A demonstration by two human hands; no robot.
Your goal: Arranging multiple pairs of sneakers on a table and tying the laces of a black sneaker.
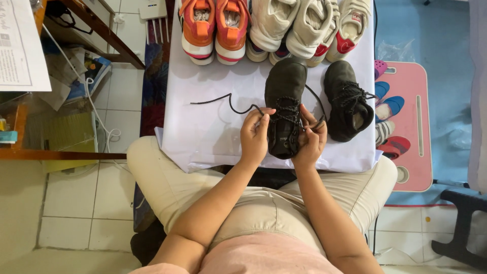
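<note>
A seated person is lacing a black shoe [284, 109] on a white-covered table [203, 132].

The left hand [255, 133] is pinching one end of the black lace [223, 100] between thumb and fingertips beside the shoe's eyelets, fingers narrowed around it, while the loose length is trailing off to the left across the white cover. The right hand [310, 137] is gripping the other lace end against the shoe's right side, fingers curled closed on it. The shoe is lying with its toe pointing away from the person, near the table's front edge, between both hands. Its mate, a second black shoe [347, 101], is sitting just beside it on the right, already laced. Behind them, orange sneakers [214, 28] and white sneakers [304, 25] are standing in a row.
</note>
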